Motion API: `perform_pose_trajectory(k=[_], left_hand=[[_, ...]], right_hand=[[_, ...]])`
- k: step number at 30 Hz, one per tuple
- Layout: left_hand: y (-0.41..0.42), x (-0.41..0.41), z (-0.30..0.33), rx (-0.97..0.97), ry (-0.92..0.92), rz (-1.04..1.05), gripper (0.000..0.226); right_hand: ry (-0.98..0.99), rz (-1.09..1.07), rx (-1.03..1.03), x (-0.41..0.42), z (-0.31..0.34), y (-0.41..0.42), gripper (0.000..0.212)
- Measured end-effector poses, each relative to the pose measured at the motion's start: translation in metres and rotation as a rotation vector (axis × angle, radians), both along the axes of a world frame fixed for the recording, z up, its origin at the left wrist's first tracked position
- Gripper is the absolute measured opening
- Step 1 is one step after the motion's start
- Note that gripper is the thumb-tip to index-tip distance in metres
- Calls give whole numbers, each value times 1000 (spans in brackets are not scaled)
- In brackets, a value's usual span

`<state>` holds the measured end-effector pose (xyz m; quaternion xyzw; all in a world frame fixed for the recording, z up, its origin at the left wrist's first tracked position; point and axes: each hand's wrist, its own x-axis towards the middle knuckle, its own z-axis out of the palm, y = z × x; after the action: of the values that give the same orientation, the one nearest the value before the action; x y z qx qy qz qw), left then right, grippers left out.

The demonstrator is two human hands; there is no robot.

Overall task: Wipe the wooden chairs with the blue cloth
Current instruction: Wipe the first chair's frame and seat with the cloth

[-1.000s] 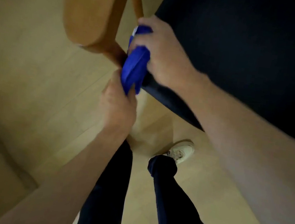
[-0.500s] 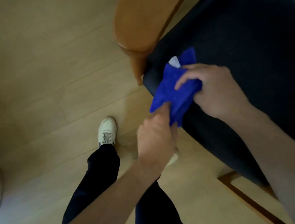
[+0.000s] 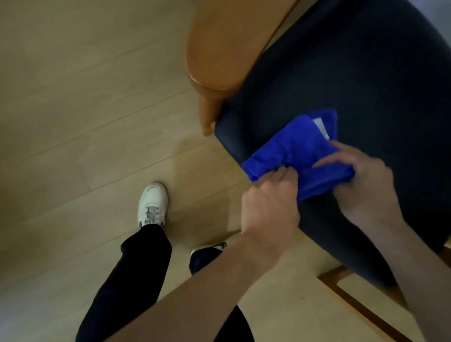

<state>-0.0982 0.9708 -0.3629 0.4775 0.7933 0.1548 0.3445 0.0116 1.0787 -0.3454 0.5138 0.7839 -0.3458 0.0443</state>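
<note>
Both hands hold the blue cloth over the front corner of the chair's dark seat cushion. Left hand: fingers curled, pinching the cloth's lower edge near its left end. Right hand: fingers and thumb closed around the bunched right end of the cloth, forefinger laid across the top of the fabric.

Largest to smallest:

Floor: pale wood planks, fills the left and bottom of the view.

Seat cushion: dark navy or black, upper right; its front edge runs diagonally down to the right.

Wooden armrest: orange-brown, broad and rounded at the near end, just left of the cushion. Its support post drops down beside the cushion corner.

Trouser legs: dark, lower centre, partly hidden by the left forearm.

Chair base rail: darker brown wood, lying on the floor at lower right, below the cushion.

Cloth: vivid blue, crumpled, lying against the cushion near its front left corner; a small white tag shows at its upper edge.

White shoe: on the floor left of the hands. Second shoe mostly hidden behind the left wrist.
</note>
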Motion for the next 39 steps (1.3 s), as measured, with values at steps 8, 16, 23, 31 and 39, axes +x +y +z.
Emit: perform_pose_trajectory(k=[8,16,23,31,39], left_hand=[[-20,-99,17,48,43,296,42],[-4,-63,4,-159,71,160,30],[-2,-18,3,-127,-215,-76,19],[-16,-58,-8,-223,-549,451,36],[-13,-60,-10,-285,-658,513,59]], right_hand=[[404,149,-55,-128,-19,12,38],[374,199,-104,-84,-37,20,41],[73,42,-131,4,-4,9,47],[-313,389,-278,-62,10,33,93],[-320,928,98,-81,14,48,48]])
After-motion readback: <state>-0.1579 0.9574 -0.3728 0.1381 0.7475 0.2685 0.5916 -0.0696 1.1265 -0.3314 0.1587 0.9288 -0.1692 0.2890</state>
